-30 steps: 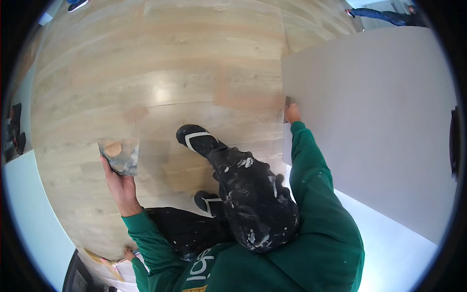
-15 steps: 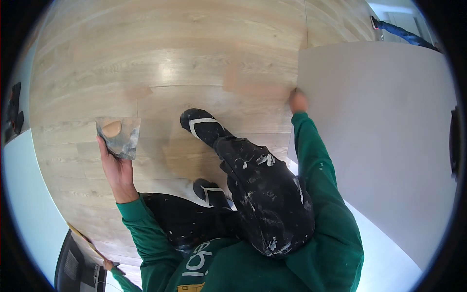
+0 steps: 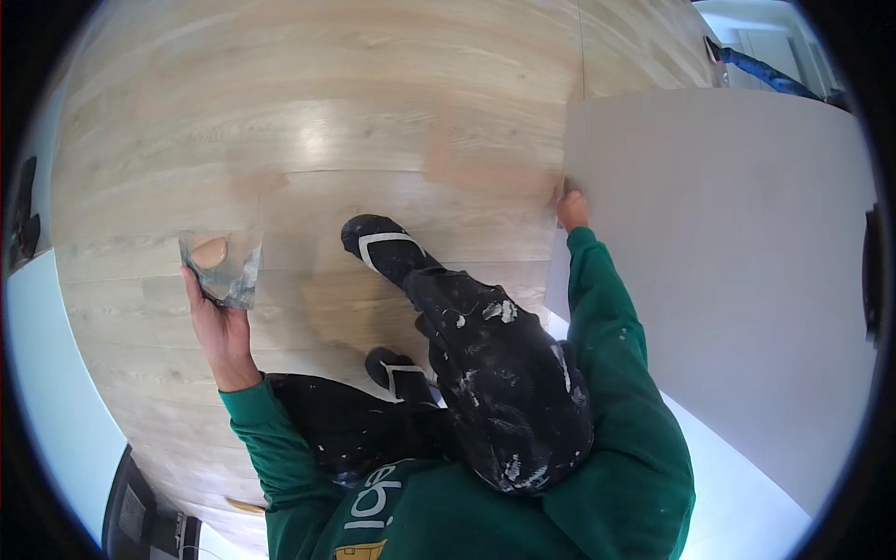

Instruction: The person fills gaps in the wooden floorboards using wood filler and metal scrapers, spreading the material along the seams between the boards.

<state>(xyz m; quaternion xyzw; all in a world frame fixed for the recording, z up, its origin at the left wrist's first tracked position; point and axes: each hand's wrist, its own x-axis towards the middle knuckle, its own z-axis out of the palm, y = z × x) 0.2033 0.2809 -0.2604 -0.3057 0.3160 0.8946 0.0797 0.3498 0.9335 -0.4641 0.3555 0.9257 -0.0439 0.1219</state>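
Note:
My left hand [image 3: 220,322] grips a thin, square metal plate [image 3: 241,275] by its near edge, above the floor. A rounded lump of beige filler [image 3: 209,252] sits on the plate, and grey smears cover its lower part. My right hand [image 3: 572,207] is down at floor level, along the left edge of a large grey panel [image 3: 709,243]. Its fingers are closed round a small thin tool [image 3: 565,187], mostly hidden by the hand and slightly blurred.
Wood-look planks [image 3: 392,75] cover the floor, with faint pinkish filler patches [image 3: 439,159]. My black shoe [image 3: 378,243] and paint-spotted trousers are between my arms. Another person's blue-clad leg [image 3: 765,70] shows at far right. A dark appliance [image 3: 135,513] stands lower left.
My right hand has shifted slightly downward along the panel's edge. The plate in my left hand has moved a little left. Another person's green-sleeved hand, lower left, has gone from sight.

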